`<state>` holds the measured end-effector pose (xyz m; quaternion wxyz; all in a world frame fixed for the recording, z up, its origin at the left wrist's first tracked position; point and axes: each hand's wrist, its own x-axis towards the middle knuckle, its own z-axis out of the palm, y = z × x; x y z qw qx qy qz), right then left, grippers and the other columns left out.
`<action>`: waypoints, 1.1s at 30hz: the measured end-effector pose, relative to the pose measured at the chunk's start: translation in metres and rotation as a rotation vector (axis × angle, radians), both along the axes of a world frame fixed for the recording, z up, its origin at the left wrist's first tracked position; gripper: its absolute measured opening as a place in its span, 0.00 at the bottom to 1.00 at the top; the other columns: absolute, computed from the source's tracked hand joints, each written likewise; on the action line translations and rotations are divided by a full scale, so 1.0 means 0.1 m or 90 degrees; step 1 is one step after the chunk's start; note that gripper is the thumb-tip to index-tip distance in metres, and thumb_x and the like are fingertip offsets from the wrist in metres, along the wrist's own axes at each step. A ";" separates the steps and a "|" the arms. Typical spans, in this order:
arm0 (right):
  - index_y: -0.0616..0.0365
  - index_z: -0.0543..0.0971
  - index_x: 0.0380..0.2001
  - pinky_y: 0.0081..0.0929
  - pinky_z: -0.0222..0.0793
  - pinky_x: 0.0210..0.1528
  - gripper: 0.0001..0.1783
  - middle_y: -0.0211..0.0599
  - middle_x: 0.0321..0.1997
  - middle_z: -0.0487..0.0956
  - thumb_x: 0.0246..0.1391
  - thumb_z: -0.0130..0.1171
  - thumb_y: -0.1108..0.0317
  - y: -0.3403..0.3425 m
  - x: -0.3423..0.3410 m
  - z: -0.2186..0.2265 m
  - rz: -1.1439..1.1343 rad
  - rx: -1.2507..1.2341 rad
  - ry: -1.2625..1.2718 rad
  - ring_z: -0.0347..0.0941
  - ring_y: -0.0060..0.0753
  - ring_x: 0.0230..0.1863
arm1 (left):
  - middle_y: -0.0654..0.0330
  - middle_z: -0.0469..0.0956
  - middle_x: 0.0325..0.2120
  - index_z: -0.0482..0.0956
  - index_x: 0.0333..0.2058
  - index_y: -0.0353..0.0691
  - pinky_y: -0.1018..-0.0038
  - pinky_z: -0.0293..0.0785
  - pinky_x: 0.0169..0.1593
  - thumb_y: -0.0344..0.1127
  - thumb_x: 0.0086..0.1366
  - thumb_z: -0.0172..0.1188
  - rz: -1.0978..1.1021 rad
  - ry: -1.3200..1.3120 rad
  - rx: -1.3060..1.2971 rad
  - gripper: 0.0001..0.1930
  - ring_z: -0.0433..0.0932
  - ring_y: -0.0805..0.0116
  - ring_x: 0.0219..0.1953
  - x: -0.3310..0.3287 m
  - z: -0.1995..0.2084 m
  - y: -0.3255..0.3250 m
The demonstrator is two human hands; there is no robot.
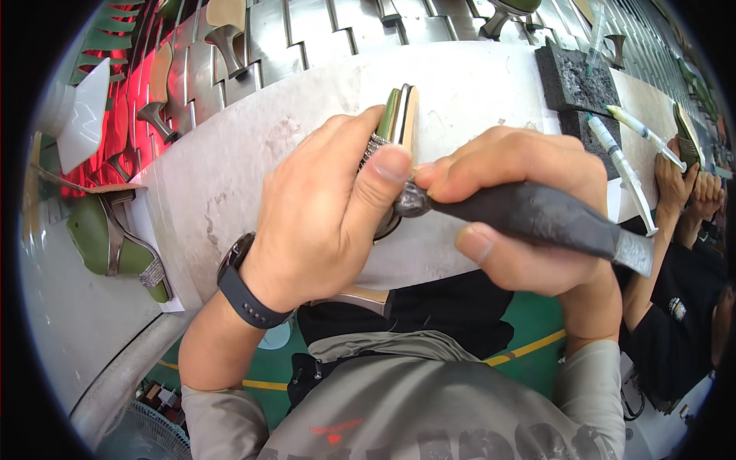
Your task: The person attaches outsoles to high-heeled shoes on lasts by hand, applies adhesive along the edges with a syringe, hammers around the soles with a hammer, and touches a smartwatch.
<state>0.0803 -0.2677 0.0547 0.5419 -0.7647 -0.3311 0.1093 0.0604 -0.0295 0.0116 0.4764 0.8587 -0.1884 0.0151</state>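
Observation:
A high-heeled sandal (pixel 410 115) on a green last, with a sparkling strap, is gripped in my left hand (pixel 318 203). Its tan sole edge points away from me, and a tan and dark heel part (pixel 360 299) shows beneath my wrist. My left thumb presses along the sole's side. In my right hand (pixel 529 165) is a hand tool with a thick black handle (pixel 529 218) and a flat metal end at the right. The tool's dark, rounded other end meets the sandal beside my left thumb; its working tip is hidden.
Another green sandal (pixel 92 238) stands at the left, near a white lamp-like shade (pixel 84 119) and red glow. Metal slats (pixel 322 34) carrying shoes run along the back. Black foam blocks (pixel 563 77) and syringes (pixel 625 165) lie at right, beside a co-worker's hands (pixel 675 180) holding a shoe.

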 end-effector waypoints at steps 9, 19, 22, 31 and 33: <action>0.65 0.83 0.43 0.39 0.84 0.52 0.20 0.50 0.44 0.86 0.43 0.74 0.77 0.38 -0.75 -0.30 -0.242 0.071 -0.219 0.86 0.50 0.46 | 0.45 0.76 0.30 0.78 0.47 0.30 0.56 0.72 0.41 0.50 0.82 0.45 0.001 0.026 -0.035 0.25 0.77 0.42 0.36 0.00 -0.04 0.00; 0.67 0.84 0.44 0.41 0.85 0.50 0.22 0.52 0.46 0.85 0.42 0.75 0.76 0.67 -1.07 -0.39 -0.311 0.047 -0.317 0.86 0.53 0.47 | 0.46 0.82 0.33 0.83 0.47 0.33 0.57 0.75 0.45 0.42 0.79 0.52 0.027 -0.051 -0.082 0.17 0.80 0.42 0.39 -0.04 -0.24 0.27; 0.66 0.84 0.44 0.39 0.85 0.48 0.22 0.51 0.46 0.85 0.42 0.75 0.76 0.68 -1.03 -0.43 -0.299 0.009 -0.345 0.86 0.53 0.46 | 0.49 0.82 0.33 0.84 0.42 0.35 0.56 0.75 0.44 0.40 0.76 0.55 -0.009 -0.058 -0.021 0.15 0.80 0.44 0.38 -0.10 -0.18 0.34; 0.66 0.84 0.40 0.36 0.86 0.43 0.21 0.50 0.44 0.86 0.38 0.75 0.75 0.86 -1.08 -0.45 -0.165 0.054 -0.164 0.86 0.50 0.43 | 0.48 0.82 0.36 0.84 0.45 0.30 0.60 0.74 0.47 0.37 0.78 0.52 -0.005 -0.029 0.030 0.16 0.79 0.46 0.38 -0.14 -0.13 0.38; 0.66 0.85 0.39 0.36 0.85 0.43 0.20 0.50 0.44 0.86 0.37 0.75 0.75 0.88 -1.05 -0.42 -0.152 0.054 -0.155 0.86 0.50 0.43 | 0.47 0.82 0.36 0.83 0.45 0.29 0.60 0.74 0.47 0.37 0.78 0.52 -0.009 -0.025 0.028 0.16 0.79 0.46 0.38 -0.13 -0.12 0.37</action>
